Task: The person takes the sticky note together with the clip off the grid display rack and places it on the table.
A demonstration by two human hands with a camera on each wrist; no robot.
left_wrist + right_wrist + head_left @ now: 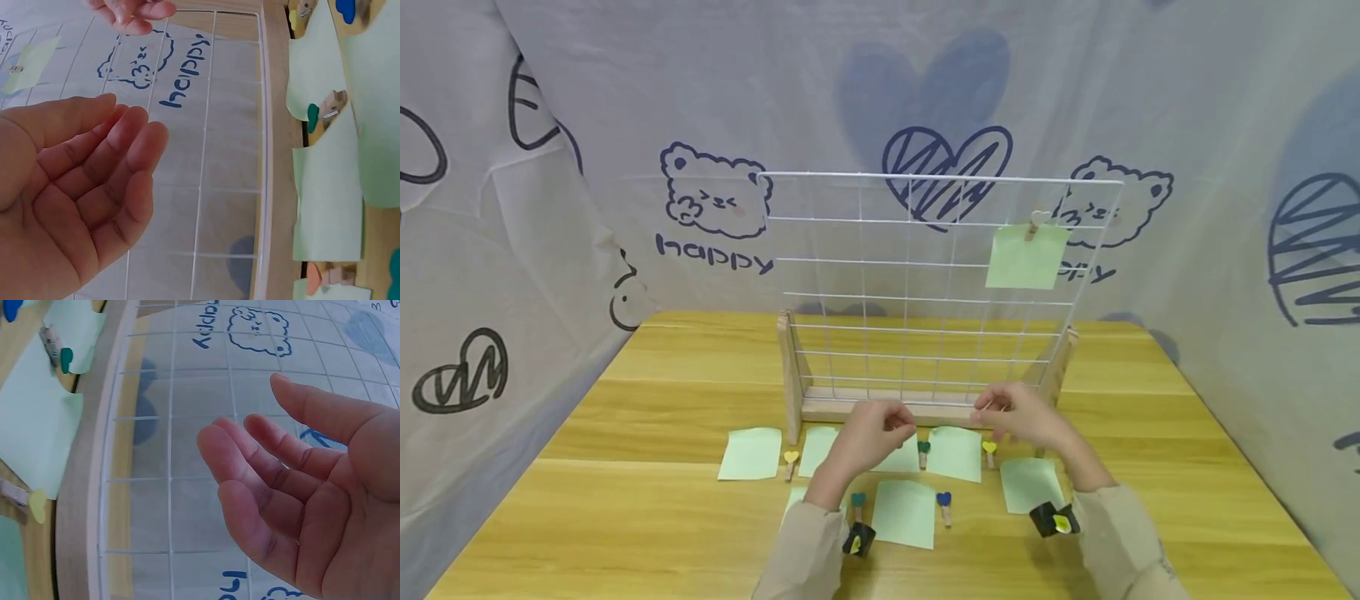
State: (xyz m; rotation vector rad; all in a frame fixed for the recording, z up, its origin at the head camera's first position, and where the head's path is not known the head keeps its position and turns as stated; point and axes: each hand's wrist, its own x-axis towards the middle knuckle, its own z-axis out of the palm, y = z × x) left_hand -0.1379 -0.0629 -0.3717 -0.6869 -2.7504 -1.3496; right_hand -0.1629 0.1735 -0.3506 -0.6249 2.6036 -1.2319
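Note:
In the head view my left hand (pixel 871 435) hovers over the green sticky notes at the front of a white wire grid (pixel 906 265). The left wrist view shows its fingers loosely bent, with nothing between them. My right hand (pixel 1024 414) is raised near the grid's lower right, also holding nothing; its palm and relaxed fingers show in the right wrist view. One green sticky note (pixel 1026 260) hangs at the grid's upper right under a clothespin (pixel 1039 222) with a white heart. On the table, a yellow-heart clothespin (pixel 989 454) and a green-heart clothespin (pixel 923 454) lie between notes.
Wooden feet (pixel 792 379) hold the grid up on a wooden table (pixel 647 467). More sticky notes (pixel 904 514) lie in two rows, with a blue-heart clothespin (pixel 944 508) and a teal-heart clothespin (pixel 858 505) among them. A printed cloth (pixel 820 92) hangs behind.

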